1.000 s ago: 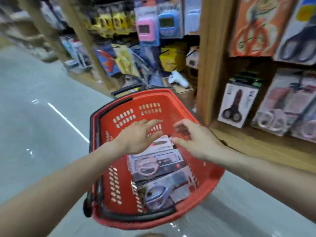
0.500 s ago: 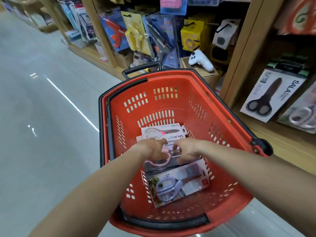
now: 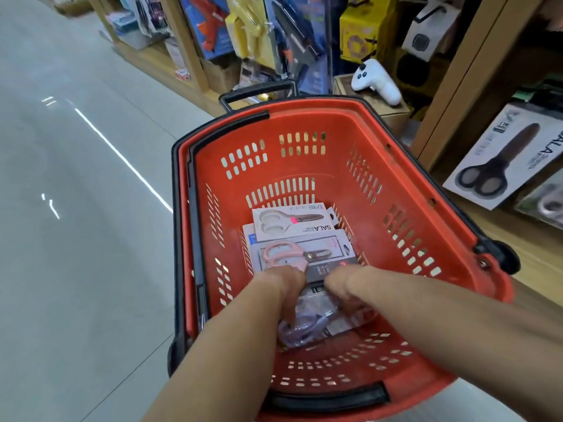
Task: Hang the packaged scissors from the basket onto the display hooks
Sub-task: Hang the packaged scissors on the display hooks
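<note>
A red shopping basket [image 3: 420,190] stands on the floor in front of me. On its bottom lie three packaged scissors: a white-handled pack [image 3: 292,222] farthest away, a pink-handled pack [image 3: 300,254] in the middle, and a purple-handled pack [image 3: 307,328] nearest me. My left hand [image 3: 281,289] and my right hand [image 3: 342,284] are both down inside the basket, side by side. Their fingers curl over the far edge of the purple-handled pack. The fingertips are hidden beneath the knuckles.
To the right is a wooden display shelf [image 3: 451,95] with a hanging black-handled scissors pack [image 3: 502,159] and other packs at the right edge. A white toy [image 3: 376,80] sits on a box behind the basket. Grey floor [image 3: 76,239] stretches to the left.
My hands went from hovering above the basket down into it. They touched the pink-handled pack, then slid back toward me onto the purple-handled pack. My view tilted down and closer.
</note>
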A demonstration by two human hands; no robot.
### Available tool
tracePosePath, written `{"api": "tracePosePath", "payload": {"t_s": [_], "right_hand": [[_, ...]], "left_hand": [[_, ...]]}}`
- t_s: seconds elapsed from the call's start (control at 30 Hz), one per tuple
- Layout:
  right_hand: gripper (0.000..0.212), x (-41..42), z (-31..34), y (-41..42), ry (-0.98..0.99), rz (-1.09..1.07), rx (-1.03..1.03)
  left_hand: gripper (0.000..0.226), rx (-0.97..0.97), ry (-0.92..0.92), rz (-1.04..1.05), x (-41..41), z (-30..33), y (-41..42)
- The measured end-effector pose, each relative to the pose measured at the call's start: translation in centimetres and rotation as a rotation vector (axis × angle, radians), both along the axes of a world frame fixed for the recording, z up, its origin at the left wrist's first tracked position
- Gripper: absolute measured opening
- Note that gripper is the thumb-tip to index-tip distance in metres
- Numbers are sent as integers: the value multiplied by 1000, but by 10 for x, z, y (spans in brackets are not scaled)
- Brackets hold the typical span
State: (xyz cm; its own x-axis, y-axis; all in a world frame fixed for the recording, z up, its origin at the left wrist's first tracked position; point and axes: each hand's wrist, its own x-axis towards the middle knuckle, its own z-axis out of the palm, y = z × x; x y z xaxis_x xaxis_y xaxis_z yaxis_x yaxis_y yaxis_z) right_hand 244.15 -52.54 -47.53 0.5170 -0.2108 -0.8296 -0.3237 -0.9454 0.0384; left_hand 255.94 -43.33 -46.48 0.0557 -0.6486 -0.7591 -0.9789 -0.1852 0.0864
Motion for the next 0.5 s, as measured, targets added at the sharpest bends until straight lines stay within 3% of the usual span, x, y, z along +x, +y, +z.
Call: {"api": "tracePosePath", "payload": {"t_s": [0.13,0.33,0.5], "right_hand": [[55,-2,1,7,41,44,39],[44,-1,10,12,53,99,64],[44,8,55,-4,-44,112,56]], "left_hand": [[52,156,41,-60,-2,0,0],[64,216,83,-46,-4,5,2],[81,102,121,82,4,13,5]]}}
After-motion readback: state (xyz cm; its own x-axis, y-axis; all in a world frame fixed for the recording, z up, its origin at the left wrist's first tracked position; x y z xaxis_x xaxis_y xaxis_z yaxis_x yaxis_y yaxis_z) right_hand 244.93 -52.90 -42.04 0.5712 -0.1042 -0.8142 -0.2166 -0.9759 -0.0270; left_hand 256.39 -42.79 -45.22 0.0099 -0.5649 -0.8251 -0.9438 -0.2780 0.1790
